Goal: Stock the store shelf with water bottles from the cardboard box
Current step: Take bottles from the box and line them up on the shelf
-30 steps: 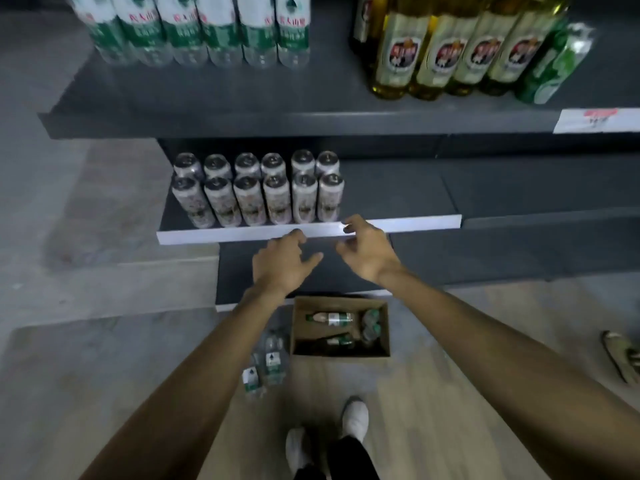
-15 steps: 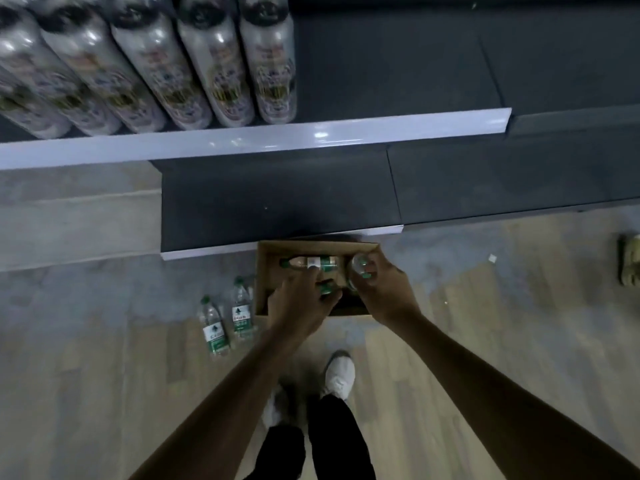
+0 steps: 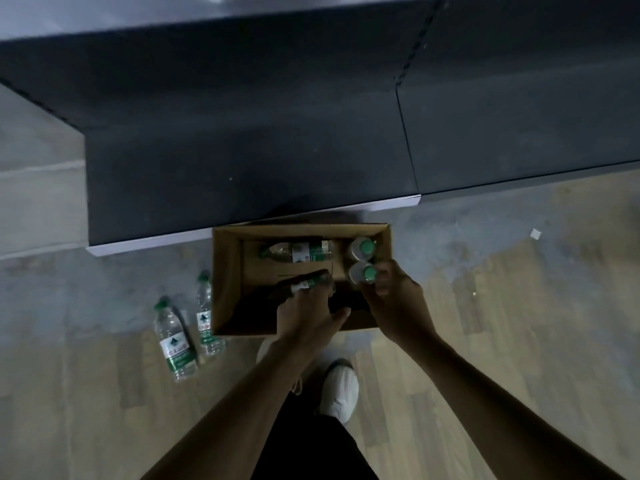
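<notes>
An open cardboard box (image 3: pixel 223 282) stands on the floor against the dark bottom shelf (image 3: pixel 242 157). Inside it one water bottle (image 3: pixel 298 251) lies on its side at the back. Two more stand upright at the right, a far one (image 3: pixel 361 247) and a near one (image 3: pixel 363 273), both with green caps. My left hand (image 3: pixel 306 313) reaches into the box and curls round a lying bottle (image 3: pixel 306 283), most of which is hidden in shadow. My right hand (image 3: pixel 398 299) pinches the near upright bottle at its cap.
Two water bottles (image 3: pixel 175 341) (image 3: pixel 206 313) lie on the floor left of the box. My white shoe (image 3: pixel 339 389) stands just behind the box. A scrap of paper (image 3: pixel 535 233) lies on the floor at the right.
I have bent from the upper shelves down toward the floor. Both hands dropped into the box and took hold of bottles. The box now looks much closer.
</notes>
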Demonstrator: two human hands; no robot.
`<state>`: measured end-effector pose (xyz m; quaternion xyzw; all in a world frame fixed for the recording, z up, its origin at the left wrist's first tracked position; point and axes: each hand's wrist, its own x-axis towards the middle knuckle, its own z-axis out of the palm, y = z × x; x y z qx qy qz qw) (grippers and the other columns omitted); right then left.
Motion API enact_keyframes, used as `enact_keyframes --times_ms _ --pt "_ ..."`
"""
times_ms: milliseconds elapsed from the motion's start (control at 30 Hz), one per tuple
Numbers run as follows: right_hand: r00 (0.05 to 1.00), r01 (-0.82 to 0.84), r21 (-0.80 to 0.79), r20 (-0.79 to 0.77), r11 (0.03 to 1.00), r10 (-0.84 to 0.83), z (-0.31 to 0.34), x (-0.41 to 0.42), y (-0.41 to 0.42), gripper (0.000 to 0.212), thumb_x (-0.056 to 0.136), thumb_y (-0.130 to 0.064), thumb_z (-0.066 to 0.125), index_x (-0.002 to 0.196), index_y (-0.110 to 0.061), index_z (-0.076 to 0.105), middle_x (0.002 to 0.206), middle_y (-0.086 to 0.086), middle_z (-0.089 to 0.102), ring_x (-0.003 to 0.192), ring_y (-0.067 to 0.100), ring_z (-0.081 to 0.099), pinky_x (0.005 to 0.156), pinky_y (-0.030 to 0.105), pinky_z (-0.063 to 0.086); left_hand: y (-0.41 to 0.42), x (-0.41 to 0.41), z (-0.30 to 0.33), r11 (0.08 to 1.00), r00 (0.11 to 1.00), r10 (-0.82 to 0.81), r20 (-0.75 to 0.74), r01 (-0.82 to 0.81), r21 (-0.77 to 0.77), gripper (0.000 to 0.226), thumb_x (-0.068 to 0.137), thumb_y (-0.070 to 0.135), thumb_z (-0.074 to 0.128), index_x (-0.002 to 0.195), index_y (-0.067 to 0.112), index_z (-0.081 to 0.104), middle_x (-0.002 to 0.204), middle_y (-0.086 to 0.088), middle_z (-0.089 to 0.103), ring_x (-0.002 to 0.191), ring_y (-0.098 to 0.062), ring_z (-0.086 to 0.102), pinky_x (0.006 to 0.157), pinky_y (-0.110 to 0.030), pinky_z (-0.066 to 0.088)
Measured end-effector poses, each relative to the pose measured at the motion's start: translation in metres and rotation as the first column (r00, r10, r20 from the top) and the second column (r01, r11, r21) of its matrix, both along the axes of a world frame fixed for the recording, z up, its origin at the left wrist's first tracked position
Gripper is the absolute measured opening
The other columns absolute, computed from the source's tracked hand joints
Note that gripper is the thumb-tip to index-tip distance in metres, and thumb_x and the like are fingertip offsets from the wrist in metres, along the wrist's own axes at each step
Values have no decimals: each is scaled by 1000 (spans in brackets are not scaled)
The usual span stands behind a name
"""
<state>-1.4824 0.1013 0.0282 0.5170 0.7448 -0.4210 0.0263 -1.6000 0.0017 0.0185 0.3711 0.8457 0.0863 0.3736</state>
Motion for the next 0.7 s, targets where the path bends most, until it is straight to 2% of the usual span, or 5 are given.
enact_keyframes --times_ms 100,233,367,533,700 --pt "997 11 20 74 1000 -13 -59 6 14 11 98 -41 53 102 -34 45 89 -18 55 73 -9 51 51 6 36 15 9 -57 997 997 -70 16 70 -20 40 89 56 60 120 30 54 111 9 67 104 -11 62 75 -25 40" --pt "990 -29 79 139 996 18 -124 10 21 12 99 -33 52 110 -30 47 98 -11 56 86 9 61 61 10 40 25 20 -121 990 990 -140 15 140 -21 47 91 58 56 128 29 51 114 8 66 106 -10 62 75 -23 41" --pt "971 -67 103 235 992 41 -159 3 17 28 98 -20 50 126 -22 49 122 6 59 104 26 62 78 32 51 22 19 -155 980 981 -192 -3 192 -50 47 92 57 55 129 28 50 114 6 66 105 -11 63 78 -25 46" --pt "940 -119 160 335 980 59 -170 -8 18 32 94 -13 54 125 -18 48 120 8 55 100 27 62 75 33 52 13 7 -158 973 968 -228 -106 224 -50 38 90 48 61 123 29 53 111 5 66 105 -15 63 72 -25 37" --pt "931 -140 198 359 970 62 -133 -4 18 25 94 -14 52 118 -18 54 117 7 59 95 31 65 71 35 51 12 -3 -133 979 971 -202 -127 200 -28 38 88 50 64 119 32 53 108 8 68 103 -13 64 71 -26 35"
